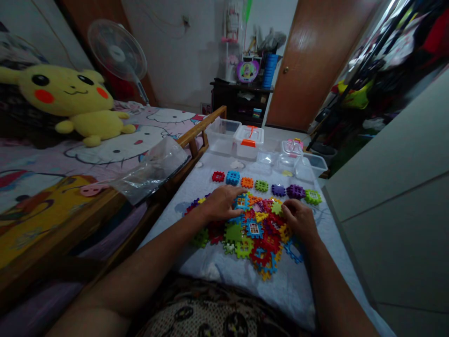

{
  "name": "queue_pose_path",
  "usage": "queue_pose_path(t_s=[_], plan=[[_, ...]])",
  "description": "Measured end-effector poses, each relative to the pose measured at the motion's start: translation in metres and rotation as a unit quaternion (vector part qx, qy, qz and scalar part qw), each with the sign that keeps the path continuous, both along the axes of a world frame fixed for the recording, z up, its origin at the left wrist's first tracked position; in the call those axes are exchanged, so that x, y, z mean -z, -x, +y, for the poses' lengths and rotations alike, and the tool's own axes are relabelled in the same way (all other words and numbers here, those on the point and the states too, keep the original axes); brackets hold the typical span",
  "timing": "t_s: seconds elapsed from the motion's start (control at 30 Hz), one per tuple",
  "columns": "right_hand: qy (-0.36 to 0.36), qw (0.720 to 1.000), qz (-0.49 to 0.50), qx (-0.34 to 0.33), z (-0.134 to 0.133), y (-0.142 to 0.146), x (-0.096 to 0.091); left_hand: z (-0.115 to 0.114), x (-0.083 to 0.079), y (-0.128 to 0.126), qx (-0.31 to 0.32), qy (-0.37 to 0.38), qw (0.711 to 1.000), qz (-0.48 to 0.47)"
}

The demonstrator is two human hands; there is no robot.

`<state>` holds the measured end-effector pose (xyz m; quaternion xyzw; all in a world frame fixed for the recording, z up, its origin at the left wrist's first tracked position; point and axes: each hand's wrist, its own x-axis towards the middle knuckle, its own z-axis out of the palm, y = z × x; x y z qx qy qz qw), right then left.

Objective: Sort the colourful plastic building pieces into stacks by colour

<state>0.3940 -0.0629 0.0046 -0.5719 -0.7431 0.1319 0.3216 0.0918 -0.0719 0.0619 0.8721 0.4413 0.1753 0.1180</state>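
Left grip [221,203] on tiles [259,243], bed rail [191,135] beside

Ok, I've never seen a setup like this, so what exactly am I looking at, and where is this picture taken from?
This single picture comes from a camera worn on a person's head, looking forward and down. There is no machine: those are the person's own bare arms. The left hand and right hand rest on a heap of colourful plastic building tiles; I can't tell whether either holds one. A row of seven tiles lies beyond, on a pale quilted cover.
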Motion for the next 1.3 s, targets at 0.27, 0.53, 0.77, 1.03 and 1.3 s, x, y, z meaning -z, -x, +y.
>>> queue_pose_path(t_s=[0.27, 0.53, 0.77, 1.03, 1.3], plan=[[-0.005, 1.0, 0.005, -0.001, 0.0, -0.001, -0.001, -0.018, 0.003, -0.002, 0.014, -0.035, 0.998, 0.043], [-0.015, 1.0, 0.004, -0.012, 0.0, 0.002, -0.001, -0.059, 0.002, -0.034, 0.094, -0.04, 0.992, 0.077], [-0.01, 1.0, 0.013, -0.007, 0.0, 0.0, -0.001, -0.056, 0.025, -0.047, 0.093, -0.105, 0.983, 0.121], [-0.007, 1.0, 0.022, -0.009, 0.0, 0.001, -0.002, -0.053, 0.013, -0.028, 0.071, -0.12, 0.99, 0.033], [-0.008, 1.0, 0.016, -0.009, 0.0, 0.001, -0.003, -0.007, -0.002, -0.004, -0.095, 0.031, 0.988, -0.121]])
